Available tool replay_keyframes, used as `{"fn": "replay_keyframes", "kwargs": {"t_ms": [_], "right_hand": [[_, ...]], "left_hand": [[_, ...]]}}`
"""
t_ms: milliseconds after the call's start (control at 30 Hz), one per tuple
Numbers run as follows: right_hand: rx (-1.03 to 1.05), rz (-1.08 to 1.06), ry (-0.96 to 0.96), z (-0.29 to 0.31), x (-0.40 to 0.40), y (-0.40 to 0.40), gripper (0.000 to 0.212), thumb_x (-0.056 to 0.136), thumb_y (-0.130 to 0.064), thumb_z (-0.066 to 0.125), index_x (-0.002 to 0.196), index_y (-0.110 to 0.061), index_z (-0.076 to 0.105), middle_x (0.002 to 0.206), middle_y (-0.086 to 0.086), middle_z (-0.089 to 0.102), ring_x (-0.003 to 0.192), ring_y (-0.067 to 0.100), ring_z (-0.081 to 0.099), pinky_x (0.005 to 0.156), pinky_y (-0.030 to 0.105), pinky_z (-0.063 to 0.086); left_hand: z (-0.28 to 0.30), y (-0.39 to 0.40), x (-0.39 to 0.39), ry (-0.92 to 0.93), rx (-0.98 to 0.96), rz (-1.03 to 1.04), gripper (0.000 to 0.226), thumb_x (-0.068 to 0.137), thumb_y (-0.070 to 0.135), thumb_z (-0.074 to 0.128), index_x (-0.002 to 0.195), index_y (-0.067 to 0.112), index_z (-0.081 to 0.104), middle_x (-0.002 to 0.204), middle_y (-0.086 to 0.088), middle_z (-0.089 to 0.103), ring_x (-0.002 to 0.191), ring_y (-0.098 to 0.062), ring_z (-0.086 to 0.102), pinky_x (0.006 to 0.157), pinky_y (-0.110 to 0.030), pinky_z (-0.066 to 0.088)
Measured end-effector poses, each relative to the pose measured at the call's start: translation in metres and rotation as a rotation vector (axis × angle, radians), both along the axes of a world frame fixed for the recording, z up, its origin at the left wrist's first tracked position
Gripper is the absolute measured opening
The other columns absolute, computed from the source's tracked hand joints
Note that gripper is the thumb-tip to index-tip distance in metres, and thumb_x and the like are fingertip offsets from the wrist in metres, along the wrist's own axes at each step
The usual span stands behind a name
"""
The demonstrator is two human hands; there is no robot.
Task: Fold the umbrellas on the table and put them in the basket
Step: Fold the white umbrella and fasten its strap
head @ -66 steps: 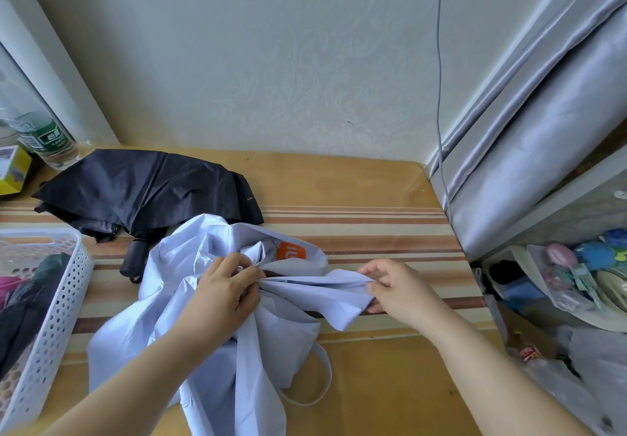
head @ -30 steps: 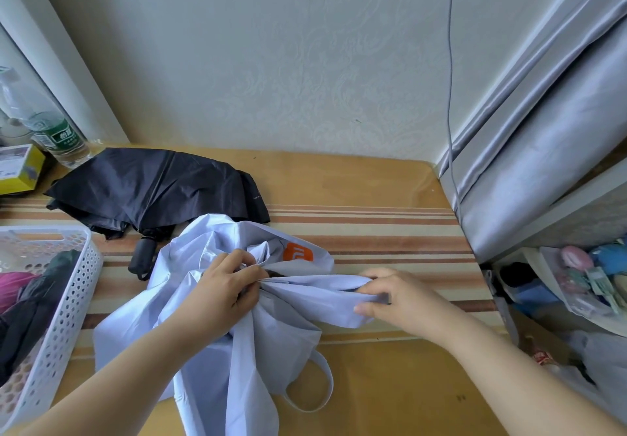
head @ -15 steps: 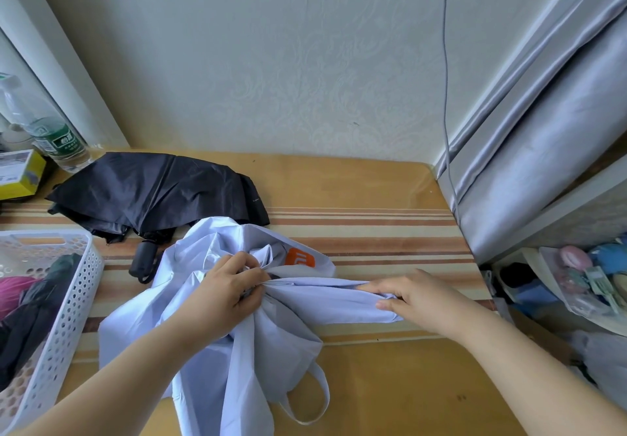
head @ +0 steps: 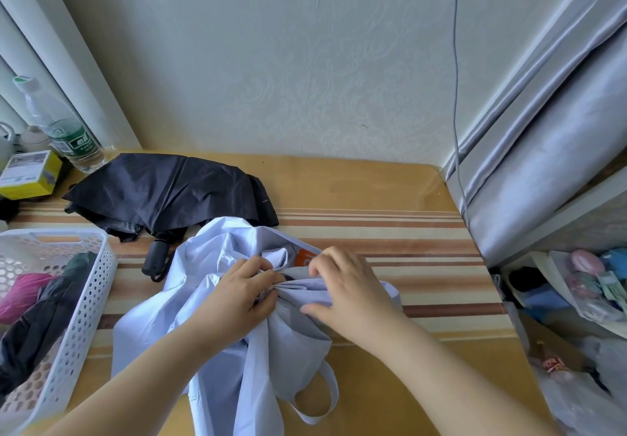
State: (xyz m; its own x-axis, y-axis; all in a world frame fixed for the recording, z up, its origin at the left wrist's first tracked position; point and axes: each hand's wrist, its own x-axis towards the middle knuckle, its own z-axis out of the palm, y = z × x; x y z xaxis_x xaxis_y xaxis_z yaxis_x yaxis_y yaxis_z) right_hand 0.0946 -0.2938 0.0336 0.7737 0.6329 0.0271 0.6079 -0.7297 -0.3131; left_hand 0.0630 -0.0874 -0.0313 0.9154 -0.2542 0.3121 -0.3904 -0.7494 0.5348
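We see our left hand [head: 234, 303] curled tight around bunched fabric of a pale blue umbrella [head: 217, 334] on the table [head: 373, 191]. Our right hand [head: 346, 286] pinches a fold beside it. A basket [head: 84, 306] sits left.

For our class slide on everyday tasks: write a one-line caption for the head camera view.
Both hands, left hand and right hand, gather the pale blue umbrella beside the black umbrella.
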Motion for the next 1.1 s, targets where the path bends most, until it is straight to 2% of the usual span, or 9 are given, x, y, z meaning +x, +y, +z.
{"fn": "replay_keyframes", "kwargs": {"t_ms": [100,133,200,367,500,767,867,1000,1100], "right_hand": [[-0.167,0.038,-0.058,0.001,0.0,0.018,0.033,0.074,-0.042,0.078,0.085,-0.019,0.057,0.078,-0.001,0.06,0.073,0.018,0.056,0.066,0.028,0.043],[-0.207,0.073,-0.075,0.001,0.0,0.019,0.04,0.063,-0.038,0.086,0.067,-0.022,0.05,0.056,-0.004,0.049,0.052,0.017,0.047,0.048,0.022,0.034],[-0.209,0.024,-0.035,-0.006,0.006,0.014,0.06,0.051,-0.03,0.089,0.058,-0.023,0.029,0.046,-0.008,0.022,0.04,0.014,0.023,0.04,0.017,0.006],[-0.227,0.076,0.038,0.0,-0.003,0.012,0.026,0.098,-0.028,0.049,0.077,-0.015,0.042,0.06,-0.005,0.031,0.063,0.018,0.037,0.045,0.025,0.012],[-0.147,-0.02,0.287,0.001,-0.01,0.015,0.037,0.1,-0.03,0.047,0.066,-0.02,0.034,0.061,-0.005,0.035,0.054,0.011,0.032,0.048,0.026,0.017],[-0.119,-0.026,0.322,-0.004,-0.021,0.013,0.036,0.099,-0.031,0.047,0.069,-0.02,0.031,0.06,-0.004,0.035,0.055,0.014,0.033,0.049,0.026,0.019],[-0.034,0.017,0.344,-0.003,-0.027,0.019,0.03,0.098,-0.033,0.051,0.075,-0.017,0.039,0.06,-0.005,0.036,0.065,0.018,0.039,0.052,0.027,0.025],[0.108,-0.026,0.523,0.001,-0.027,0.021,0.026,0.095,-0.042,0.054,0.091,-0.018,0.064,0.077,-0.007,0.061,0.074,0.011,0.054,0.068,0.03,0.043],[0.161,-0.249,0.265,-0.009,-0.008,0.001,0.023,0.092,-0.038,0.058,0.094,-0.016,0.061,0.084,-0.007,0.059,0.079,0.015,0.056,0.073,0.032,0.046]], "left_hand": [[0.001,0.001,-0.002,-0.031,0.025,-0.003,0.024,0.084,0.027,0.046,0.095,0.021,0.067,0.096,0.01,0.052,0.081,-0.008,0.044,0.073,-0.015,0.037],[0.001,0.002,-0.002,-0.044,0.011,-0.001,0.022,0.086,0.026,0.046,0.093,0.021,0.066,0.095,0.01,0.052,0.081,-0.009,0.045,0.072,-0.015,0.036],[-0.001,0.006,-0.003,-0.086,0.013,-0.001,0.019,0.091,0.029,0.044,0.093,0.025,0.062,0.096,0.011,0.054,0.085,-0.011,0.048,0.075,-0.019,0.036],[0.009,0.002,-0.006,-0.264,0.266,0.132,0.026,0.085,0.024,0.044,0.085,0.031,0.069,0.091,0.017,0.067,0.096,-0.02,0.046,0.075,-0.034,0.025],[0.015,0.004,-0.01,-0.351,0.402,0.102,0.028,0.079,0.018,0.048,0.087,0.025,0.074,0.095,0.011,0.071,0.081,-0.023,0.039,0.066,-0.033,0.026],[0.013,0.008,-0.011,-0.204,0.427,-0.023,0.041,0.06,0.008,0.078,0.095,0.025,0.064,0.085,0.006,0.064,0.061,-0.02,0.045,0.034,-0.026,0.036],[0.016,0.013,-0.006,-0.217,0.36,-0.07,0.017,0.08,0.014,0.056,0.092,0.025,0.061,0.083,0.008,0.062,0.07,-0.015,0.034,0.038,-0.022,0.033],[0.016,0.027,-0.002,-0.178,0.326,-0.184,0.052,0.102,0.028,0.02,0.09,0.022,0.07,0.09,0.01,0.064,0.074,-0.012,0.036,0.055,-0.019,0.037],[0.02,0.032,-0.002,-0.153,0.301,-0.238,0.056,0.103,0.031,0.016,0.093,0.022,0.071,0.091,0.01,0.065,0.076,-0.011,0.035,0.066,-0.02,0.035]]}}
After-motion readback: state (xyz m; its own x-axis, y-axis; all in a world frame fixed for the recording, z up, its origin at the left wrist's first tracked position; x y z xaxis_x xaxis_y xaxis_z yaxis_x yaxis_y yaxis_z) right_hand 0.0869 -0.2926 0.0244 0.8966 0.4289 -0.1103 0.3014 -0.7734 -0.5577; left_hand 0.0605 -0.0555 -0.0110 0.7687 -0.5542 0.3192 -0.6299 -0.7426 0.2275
